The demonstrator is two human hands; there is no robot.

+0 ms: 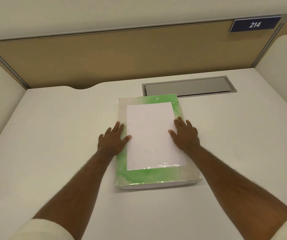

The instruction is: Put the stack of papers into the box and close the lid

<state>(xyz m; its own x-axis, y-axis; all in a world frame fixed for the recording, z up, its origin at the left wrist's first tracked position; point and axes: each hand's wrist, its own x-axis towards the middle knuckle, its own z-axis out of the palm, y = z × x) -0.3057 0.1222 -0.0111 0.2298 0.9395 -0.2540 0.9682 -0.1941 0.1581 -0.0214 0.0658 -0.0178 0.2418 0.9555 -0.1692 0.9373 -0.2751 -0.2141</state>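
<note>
A flat cardboard box (134,177) with a green, glossy top lies on the white desk (52,135), its lid down. White paper (152,135) lies flat on top of the lid. My left hand (114,138) rests flat on the box's left edge, thumb touching the paper's left side. My right hand (185,134) rests flat at the paper's right edge, fingers spread. Neither hand holds anything.
A grey metal cable flap (188,87) is set into the desk just behind the box. A tan partition (122,54) closes the back, with a blue sign reading 214 (254,24) at the upper right. White side panels stand left and right.
</note>
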